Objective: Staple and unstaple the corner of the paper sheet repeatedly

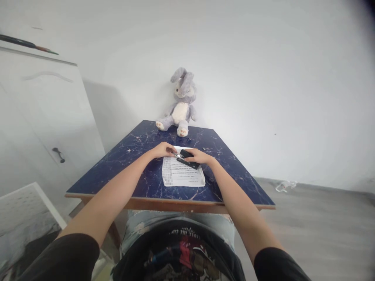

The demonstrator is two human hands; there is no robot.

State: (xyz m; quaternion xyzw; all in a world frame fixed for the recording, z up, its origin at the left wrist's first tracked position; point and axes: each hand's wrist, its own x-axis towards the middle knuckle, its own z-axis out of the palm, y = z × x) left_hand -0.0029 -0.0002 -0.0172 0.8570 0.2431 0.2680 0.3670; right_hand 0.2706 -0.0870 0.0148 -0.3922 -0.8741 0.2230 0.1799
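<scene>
A black stapler (192,164) is lying between the left hand (163,150), pinching its metal end (178,155), and the right hand (199,156), gripping it.

From where I'm standing, the stapler (191,164) mid-frame looks like plastic with a shiny metal strip (178,155), and that's plain matt paper (184,178) below. Tabletop (117,171) is smooth, kinda glossy, front edge (175,204) wooden. Rabbit (180,111) up top's fuzzy plush, wall (263,78) pretty matt.
</scene>
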